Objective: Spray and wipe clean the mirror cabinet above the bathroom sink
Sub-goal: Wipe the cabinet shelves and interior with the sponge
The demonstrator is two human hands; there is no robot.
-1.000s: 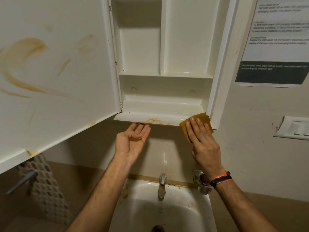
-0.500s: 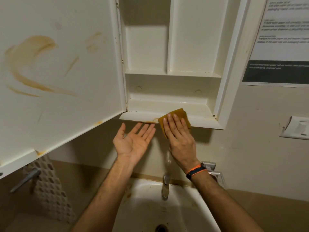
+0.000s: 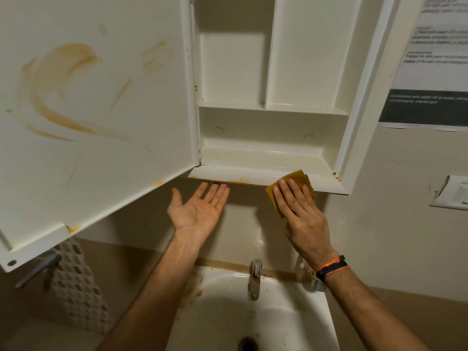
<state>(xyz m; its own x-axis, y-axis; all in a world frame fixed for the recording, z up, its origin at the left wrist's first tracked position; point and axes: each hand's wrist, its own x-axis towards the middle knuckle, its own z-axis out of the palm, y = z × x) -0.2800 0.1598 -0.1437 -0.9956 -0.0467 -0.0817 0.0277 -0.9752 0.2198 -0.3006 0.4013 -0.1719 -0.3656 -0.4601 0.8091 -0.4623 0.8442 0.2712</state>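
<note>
Cabinet, white plastic with open door point(image 3: 273, 158), fills twelve o'clock above the sink; since half a second ago the folded mustard-yellow cloth point(image 3: 291, 184) has been slid to three o'clock along its lower lip under the right hand point(image 3: 301, 216), fingers flat; orange smears point(image 3: 238, 180) remain. Left hand point(image 3: 197, 211) is held palm-up, fingers spread, empty

The right hand point(image 3: 301, 214) presses a yellow cloth point(image 3: 291, 184) flat against the cabinet point(image 3: 253, 160) ledge. The left hand point(image 3: 197, 206) waits palm-up beneath it.
</note>
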